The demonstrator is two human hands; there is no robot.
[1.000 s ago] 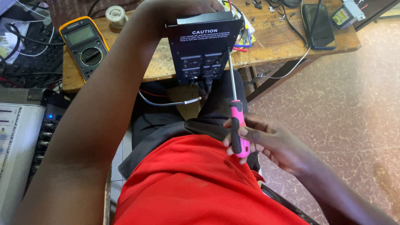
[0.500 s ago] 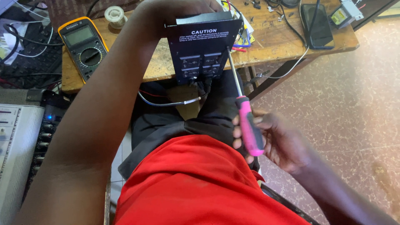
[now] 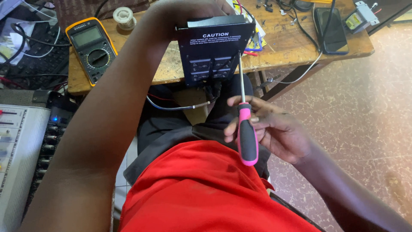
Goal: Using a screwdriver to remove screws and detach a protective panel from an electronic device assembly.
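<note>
My right hand (image 3: 274,129) holds a screwdriver (image 3: 246,133) with a pink and black handle; its thin shaft points up and its tip touches the right edge of a black box-shaped electronic unit (image 3: 214,51). The unit stands upright at the front edge of the wooden table (image 3: 171,73), with a white-lettered label and a grid of small diagrams facing me. My left hand (image 3: 189,8) reaches over the unit's top and grips it; its fingers are mostly hidden behind the unit. Wires hang from below the unit toward my lap.
A yellow multimeter (image 3: 92,45) lies on the table's left part, a solder spool (image 3: 125,16) behind it. A black phone (image 3: 330,25) and a small grey part (image 3: 359,15) lie at the right. A grey audio mixer (image 3: 21,150) stands at my left. Speckled floor on the right.
My right hand has shifted the screwdriver in its grip and brought it more upright; the handle now sits lower in the fingers, the tip staying at the unit's right edge.
</note>
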